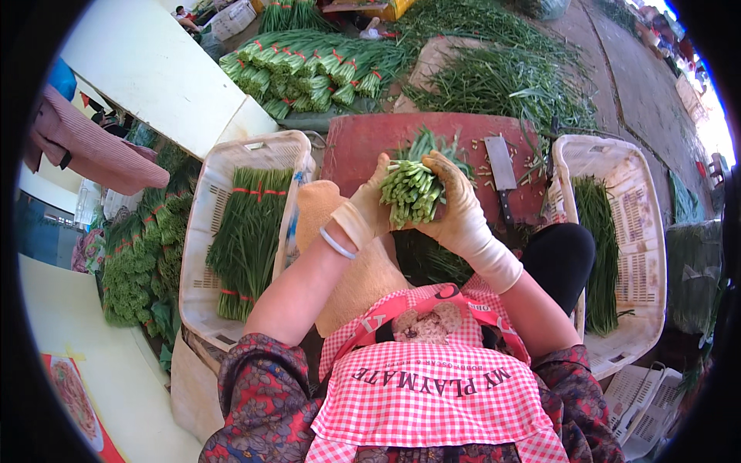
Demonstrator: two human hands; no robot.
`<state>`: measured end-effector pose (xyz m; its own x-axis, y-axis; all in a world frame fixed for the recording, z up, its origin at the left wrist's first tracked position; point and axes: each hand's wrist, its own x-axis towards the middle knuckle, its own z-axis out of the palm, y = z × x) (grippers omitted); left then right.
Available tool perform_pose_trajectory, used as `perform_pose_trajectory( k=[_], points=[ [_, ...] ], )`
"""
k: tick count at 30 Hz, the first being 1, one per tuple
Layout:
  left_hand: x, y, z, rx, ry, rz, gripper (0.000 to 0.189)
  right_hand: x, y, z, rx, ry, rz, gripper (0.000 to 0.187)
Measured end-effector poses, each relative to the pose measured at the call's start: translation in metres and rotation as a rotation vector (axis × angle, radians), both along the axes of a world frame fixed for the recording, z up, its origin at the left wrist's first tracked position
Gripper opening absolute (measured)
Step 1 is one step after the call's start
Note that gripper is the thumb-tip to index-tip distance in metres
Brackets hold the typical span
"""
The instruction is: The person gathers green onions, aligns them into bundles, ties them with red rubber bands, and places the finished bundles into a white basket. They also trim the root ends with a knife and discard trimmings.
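Between my two gloved hands, a bunch of garlic chives (411,191) is held with its pale cut ends turned toward me. My left hand (369,202) grips it from the left side, and my right hand (460,211) wraps it from the right. The right glove is stained at the fingers. Beneath the far leaves lies a red chopping board (359,142). On the board's right part rests a cleaver (501,165) with a black handle toward me, among small cut stem pieces (483,173).
White plastic crates stand at my left (190,278) and right (654,278), each holding chives (249,243). Beyond the board are stacked tied bundles (312,69) and a loose heap of greens (498,87). A white wall (156,69) rises at left; a tan cloth (359,278) covers my leg.
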<state>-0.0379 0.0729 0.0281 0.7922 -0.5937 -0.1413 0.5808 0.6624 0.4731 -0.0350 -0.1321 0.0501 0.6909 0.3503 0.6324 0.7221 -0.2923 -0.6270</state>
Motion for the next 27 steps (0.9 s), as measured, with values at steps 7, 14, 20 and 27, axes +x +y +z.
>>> perform_pose_trajectory(
  k=[7,14,20,27],
  points=[
    [-0.028,0.019,0.032,1.367,-0.672,0.278,0.096,-0.006,-0.024,0.017,0.347,0.477,-0.068,0.088],
    [-0.043,-0.07,0.003,0.343,-0.411,0.322,0.102,-0.038,-0.03,0.02,0.486,0.718,0.038,0.086],
    [-0.057,-0.075,-0.018,0.571,-0.623,0.326,0.091,-0.02,-0.09,0.063,0.492,0.549,0.134,0.054],
    [-0.066,-0.069,-0.022,0.481,-0.626,0.145,0.091,0.007,-0.089,0.1,0.104,0.714,0.167,0.033]
  ],
)
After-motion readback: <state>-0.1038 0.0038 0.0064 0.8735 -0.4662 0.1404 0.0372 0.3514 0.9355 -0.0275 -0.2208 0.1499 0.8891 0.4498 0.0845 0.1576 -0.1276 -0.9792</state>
